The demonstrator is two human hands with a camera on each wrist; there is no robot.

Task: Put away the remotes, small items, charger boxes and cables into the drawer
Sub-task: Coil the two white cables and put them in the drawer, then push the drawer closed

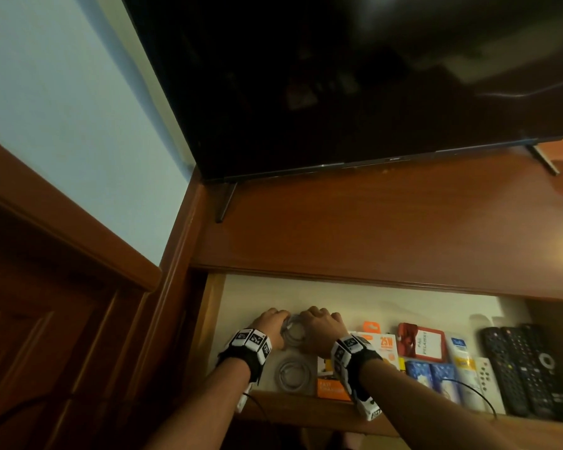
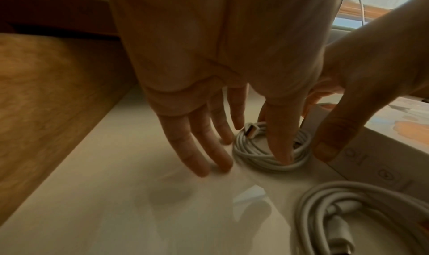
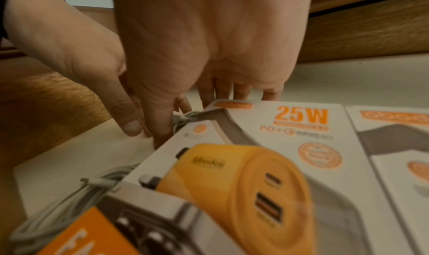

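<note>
In the head view the drawer (image 1: 306, 409) stands pulled out. A coiled white cable (image 1: 294, 332) lies at its back left, and both hands are on it. My left hand (image 1: 270, 323) stands on straight fingers (image 2: 209, 160) beside the coil (image 2: 255, 158), its thumb pressing down on the loops. My right hand (image 1: 319, 326) reaches down at the coil's right side, with its thumb (image 2: 327, 149) against the 25W charger box (image 3: 301, 130). Its other fingertips are hidden behind that box. A second coiled cable (image 1: 294, 373) lies nearer the front.
Charger boxes (image 1: 385, 347), a red pouch (image 1: 420, 342) and small packets fill the middle of the drawer. Black remotes (image 1: 517, 368) lie at the right. A TV (image 1: 338, 92) stands on the wooden top above the drawer. A wooden side wall (image 2: 46, 94) bounds the left.
</note>
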